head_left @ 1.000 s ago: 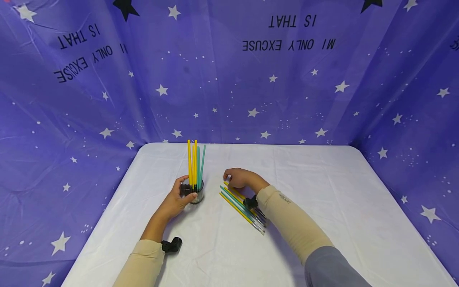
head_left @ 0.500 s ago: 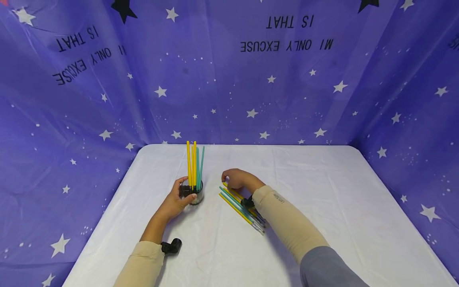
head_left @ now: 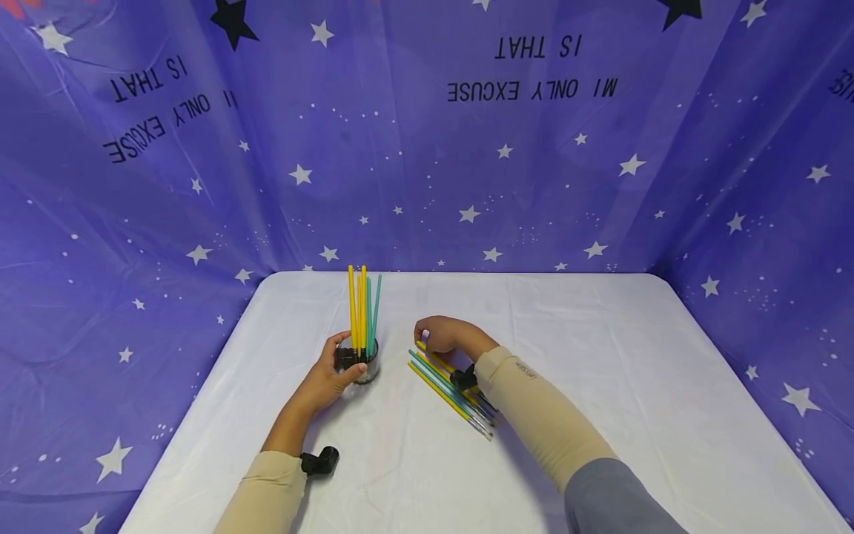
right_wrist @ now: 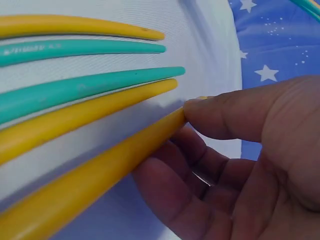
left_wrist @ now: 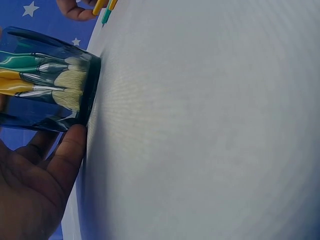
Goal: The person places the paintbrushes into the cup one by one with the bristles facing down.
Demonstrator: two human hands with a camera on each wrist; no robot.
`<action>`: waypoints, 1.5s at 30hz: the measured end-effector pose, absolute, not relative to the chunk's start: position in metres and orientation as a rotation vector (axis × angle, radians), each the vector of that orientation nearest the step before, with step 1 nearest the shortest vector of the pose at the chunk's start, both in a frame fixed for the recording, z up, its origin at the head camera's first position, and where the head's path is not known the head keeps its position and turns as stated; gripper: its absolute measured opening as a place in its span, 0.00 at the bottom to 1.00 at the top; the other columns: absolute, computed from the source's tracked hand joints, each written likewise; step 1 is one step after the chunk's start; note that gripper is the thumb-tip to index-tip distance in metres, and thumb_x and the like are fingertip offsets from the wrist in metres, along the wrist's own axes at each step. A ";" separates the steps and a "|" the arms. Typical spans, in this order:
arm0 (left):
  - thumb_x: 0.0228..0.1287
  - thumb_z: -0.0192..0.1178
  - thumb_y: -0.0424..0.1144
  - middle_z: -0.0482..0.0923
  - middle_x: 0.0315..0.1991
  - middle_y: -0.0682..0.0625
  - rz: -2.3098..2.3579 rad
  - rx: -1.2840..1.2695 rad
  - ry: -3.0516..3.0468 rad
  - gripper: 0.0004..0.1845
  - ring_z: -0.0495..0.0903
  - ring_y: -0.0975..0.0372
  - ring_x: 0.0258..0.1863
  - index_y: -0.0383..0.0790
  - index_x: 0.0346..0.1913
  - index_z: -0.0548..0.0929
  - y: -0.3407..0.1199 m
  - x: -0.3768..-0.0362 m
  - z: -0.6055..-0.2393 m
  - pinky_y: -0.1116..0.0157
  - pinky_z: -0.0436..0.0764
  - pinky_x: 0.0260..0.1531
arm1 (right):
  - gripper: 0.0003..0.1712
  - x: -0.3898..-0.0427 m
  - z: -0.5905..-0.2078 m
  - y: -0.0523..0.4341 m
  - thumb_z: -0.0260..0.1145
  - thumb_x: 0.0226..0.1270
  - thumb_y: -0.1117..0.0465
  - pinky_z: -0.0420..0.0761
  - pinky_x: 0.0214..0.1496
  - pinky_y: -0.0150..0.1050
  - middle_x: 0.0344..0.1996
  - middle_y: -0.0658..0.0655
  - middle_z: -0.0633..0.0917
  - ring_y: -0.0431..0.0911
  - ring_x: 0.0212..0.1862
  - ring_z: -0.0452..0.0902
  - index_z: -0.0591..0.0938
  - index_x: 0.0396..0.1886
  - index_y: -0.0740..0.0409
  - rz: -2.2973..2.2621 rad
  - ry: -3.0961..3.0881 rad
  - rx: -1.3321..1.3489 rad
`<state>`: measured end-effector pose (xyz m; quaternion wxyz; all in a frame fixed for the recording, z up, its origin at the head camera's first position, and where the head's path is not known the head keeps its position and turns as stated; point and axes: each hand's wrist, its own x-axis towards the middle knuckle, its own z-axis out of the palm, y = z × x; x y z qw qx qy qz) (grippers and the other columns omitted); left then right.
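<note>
I see my left hand (head_left: 327, 380) wrapped around a glass cup (head_left: 358, 362) standing on the table (head_left: 600, 386). Paintbrushes (head_left: 363, 308) stand upright in the cup, bristles down. To the right of that hand, near it, my right hand (head_left: 440, 334) rests on the far ends of a row of loose paintbrushes (head_left: 450, 391) lying flat, running back toward me under my right wrist. A backdrop (head_left: 427, 148) hangs beyond both hands.

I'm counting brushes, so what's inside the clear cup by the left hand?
The cup holds yellow and teal paintbrushes, bristles down. The left hand hides part, so the count is unclear.
</note>
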<state>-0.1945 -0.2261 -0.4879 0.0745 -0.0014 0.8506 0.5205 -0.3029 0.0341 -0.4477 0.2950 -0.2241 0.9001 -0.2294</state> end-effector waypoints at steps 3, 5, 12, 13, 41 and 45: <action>0.65 0.67 0.50 0.59 0.71 0.30 1.565 -0.009 2.547 0.44 0.59 0.38 0.71 0.54 0.76 0.51 -0.226 -0.194 -0.489 0.39 0.54 0.67 | 0.14 -0.302 -0.444 0.037 0.59 0.65 0.75 0.76 0.26 0.35 0.37 0.56 0.78 0.45 0.23 0.75 0.79 0.46 0.55 -0.642 2.374 -0.584; 0.65 0.67 0.51 0.59 0.71 0.30 1.564 -0.007 2.549 0.44 0.59 0.38 0.71 0.54 0.76 0.51 -0.226 -0.194 -0.489 0.39 0.54 0.67 | 0.16 -0.302 -0.441 0.038 0.57 0.66 0.75 0.75 0.26 0.35 0.36 0.57 0.78 0.45 0.24 0.74 0.78 0.49 0.56 -0.665 2.365 -0.581; 0.65 0.66 0.51 0.60 0.71 0.30 1.569 0.010 2.546 0.45 0.59 0.38 0.70 0.53 0.76 0.50 -0.225 -0.193 -0.486 0.39 0.55 0.67 | 0.19 -0.305 -0.429 0.045 0.57 0.68 0.74 0.83 0.31 0.42 0.39 0.59 0.77 0.47 0.28 0.74 0.75 0.57 0.60 -0.828 2.331 -0.557; 0.65 0.66 0.50 0.60 0.70 0.30 1.573 0.014 2.544 0.45 0.59 0.38 0.70 0.53 0.76 0.50 -0.225 -0.193 -0.486 0.39 0.55 0.67 | 0.19 -0.306 -0.426 0.046 0.57 0.68 0.74 0.83 0.32 0.43 0.39 0.59 0.77 0.48 0.28 0.75 0.75 0.58 0.60 -0.848 2.330 -0.564; 0.65 0.67 0.50 0.61 0.70 0.30 1.571 0.022 2.548 0.45 0.60 0.38 0.70 0.52 0.77 0.50 -0.227 -0.193 -0.484 0.40 0.56 0.67 | 0.14 -0.304 -0.375 0.038 0.57 0.72 0.70 0.83 0.41 0.53 0.42 0.61 0.76 0.53 0.41 0.80 0.72 0.54 0.54 -1.339 2.344 -0.567; 0.65 0.67 0.50 0.63 0.69 0.30 1.574 0.025 2.543 0.45 0.62 0.39 0.69 0.52 0.76 0.50 -0.226 -0.194 -0.485 0.41 0.57 0.66 | 0.14 -0.305 -0.373 0.036 0.55 0.73 0.70 0.83 0.41 0.52 0.42 0.60 0.76 0.53 0.41 0.80 0.72 0.54 0.54 -1.420 2.335 -0.560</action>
